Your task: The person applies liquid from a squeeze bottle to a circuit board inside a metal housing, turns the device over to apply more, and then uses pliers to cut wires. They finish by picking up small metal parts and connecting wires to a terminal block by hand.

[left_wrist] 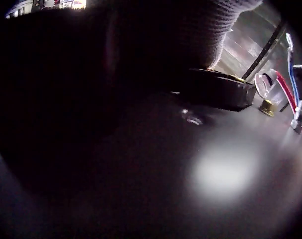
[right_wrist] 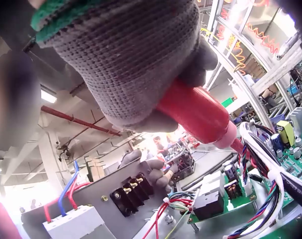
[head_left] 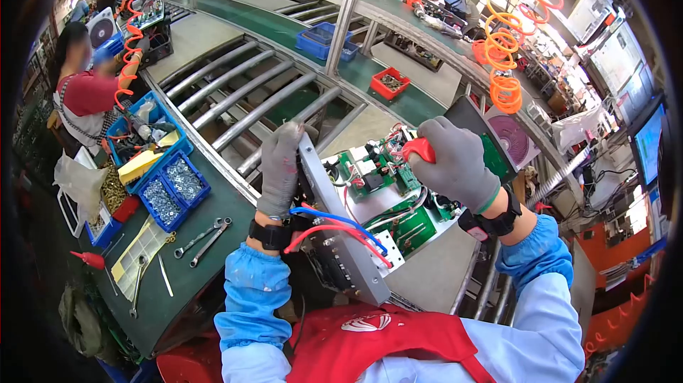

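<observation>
My gloved right hand (head_left: 455, 162) grips a red bottle (head_left: 420, 150) above a metal chassis with green circuit boards (head_left: 413, 230). In the right wrist view the red bottle (right_wrist: 198, 112) tilts down, its nozzle beside a bundle of wires (right_wrist: 250, 149). My gloved left hand (head_left: 281, 166) holds the far end of the grey metal panel (head_left: 341, 233), which stands along the chassis's left side. Red and blue cables (head_left: 341, 219) run from a white connector (right_wrist: 79, 224) by the panel. The left wrist view is mostly dark, with part of the glove (left_wrist: 215, 35) at the top.
Metal rollers (head_left: 242, 98) lie beyond the panel. To the left, blue bins of screws (head_left: 174, 191), wrenches (head_left: 211, 242) and a second red bottle (head_left: 88, 260) are on the green bench (head_left: 213, 290). A red tray (head_left: 390, 83) sits farther back. Orange coiled hoses (head_left: 501, 41) hang at the right.
</observation>
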A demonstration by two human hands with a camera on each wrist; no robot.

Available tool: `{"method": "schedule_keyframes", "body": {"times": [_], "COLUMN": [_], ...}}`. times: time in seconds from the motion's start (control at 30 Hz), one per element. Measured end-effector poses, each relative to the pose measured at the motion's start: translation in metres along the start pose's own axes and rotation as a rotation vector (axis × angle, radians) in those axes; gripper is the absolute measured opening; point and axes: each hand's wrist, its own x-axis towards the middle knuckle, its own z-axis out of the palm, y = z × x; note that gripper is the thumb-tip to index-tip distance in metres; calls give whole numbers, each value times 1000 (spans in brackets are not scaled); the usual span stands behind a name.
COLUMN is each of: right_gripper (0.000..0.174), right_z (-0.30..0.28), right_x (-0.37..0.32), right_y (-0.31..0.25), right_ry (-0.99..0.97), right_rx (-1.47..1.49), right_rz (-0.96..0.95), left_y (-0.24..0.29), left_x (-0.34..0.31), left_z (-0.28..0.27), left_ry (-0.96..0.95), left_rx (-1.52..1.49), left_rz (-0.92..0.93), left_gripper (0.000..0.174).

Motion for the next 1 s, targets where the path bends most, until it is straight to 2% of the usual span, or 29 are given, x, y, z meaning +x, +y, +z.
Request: {"method": "schedule_keyframes", "body": {"times": [0.13, 0.4, 0.57, 0.67, 1.0], "right_gripper": [23, 24, 29, 29, 28], "right_z": [0, -7, -4, 5, 14], "right_x": [0, -5, -2, 0, 4], "right_y": [-6, -20, -28, -28, -33], "right_ry": [22, 84, 15, 18, -8], "right_rx": [-26, -21, -29, -48, -140], "right_rz": [11, 64, 103, 87, 110], "left_y": [5, 12, 13, 14, 9], "left_x": [-5, -6, -4, -6, -4], "left_z": [5, 4, 3, 0, -2], "left_ry": [28, -16, -38, -77, -119], "left_rx": [-43, 16, 82, -7, -44], "left_rz": [-53, 26, 86, 37, 9], "left_gripper": [51, 49, 48, 43, 44]}}
